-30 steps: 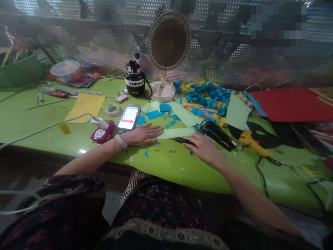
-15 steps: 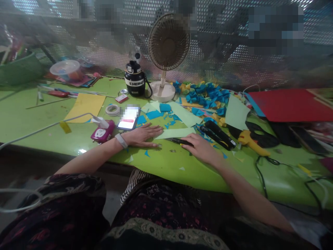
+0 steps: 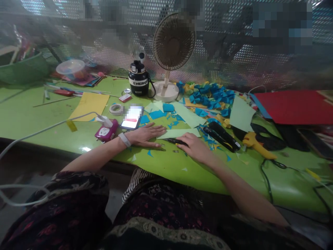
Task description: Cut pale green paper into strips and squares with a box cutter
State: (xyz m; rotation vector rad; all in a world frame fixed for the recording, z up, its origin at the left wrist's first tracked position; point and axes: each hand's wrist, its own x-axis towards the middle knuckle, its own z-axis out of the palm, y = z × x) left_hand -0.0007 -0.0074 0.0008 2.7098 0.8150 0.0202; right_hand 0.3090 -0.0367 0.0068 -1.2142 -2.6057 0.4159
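Handling, as judged: strip (image 3: 178, 133) best kept flat; black tool (image 3: 174, 141) guided slowly along its near edge, tip clear of the left hand (image 3: 145, 135). That hand: spread, palm down, at the strip's left end. Right hand (image 3: 195, 147): closed round the tool. Strip: pale green, long, narrow; on the table (image 3: 166, 168) between both hands

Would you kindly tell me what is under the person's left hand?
Green tabletop shows around the left hand, and a pale green paper strip runs up to its fingers; whatever lies beneath the palm is covered.
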